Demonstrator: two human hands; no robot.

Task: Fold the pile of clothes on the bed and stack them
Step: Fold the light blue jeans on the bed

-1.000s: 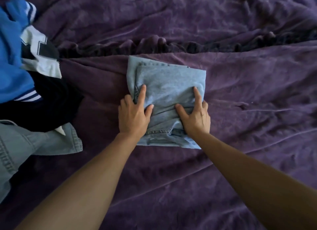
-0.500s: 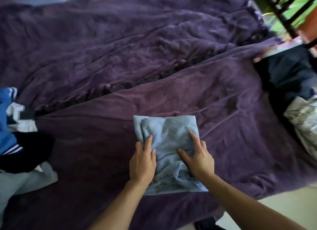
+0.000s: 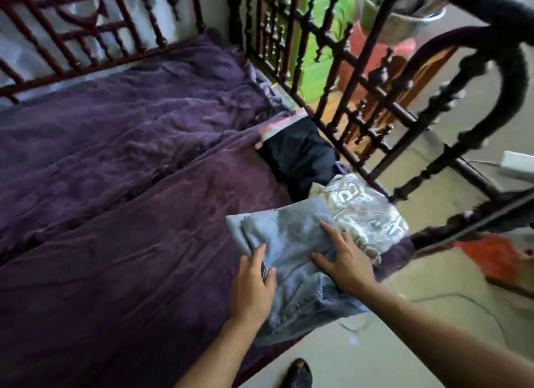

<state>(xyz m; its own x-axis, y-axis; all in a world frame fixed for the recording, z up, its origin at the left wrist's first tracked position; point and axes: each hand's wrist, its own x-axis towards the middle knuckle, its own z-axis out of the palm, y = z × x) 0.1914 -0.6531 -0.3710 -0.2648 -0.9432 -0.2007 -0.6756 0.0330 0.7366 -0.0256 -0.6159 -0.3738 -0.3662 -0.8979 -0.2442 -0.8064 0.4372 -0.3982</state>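
The folded light-blue jeans are lying near the right front corner of the bed, on the purple bedspread, with their near end reaching out past the bed's edge over the pale floor. Both hands are resting on top of them with fingers straight rather than curled. The left hand is lying along the left edge of the denim, forefinger and thumb on the cloth and the other fingers at the fold's side; whether any of them are tucking under is not possible to tell. The right hand is pressing flat on the right half, fingers spread wide. The far right corner of the jeans is touching a folded grey garment with a pale print, which is sitting at the very corner of the bed. Just beyond that, a dark navy folded garment is lying against the dark turned-wood bed rail, with a strip of pink and white cloth showing at its far end. The same carved frame is running along the head of the bed. Down at the bottom edge, the toe of a dark shoe is showing on the floor
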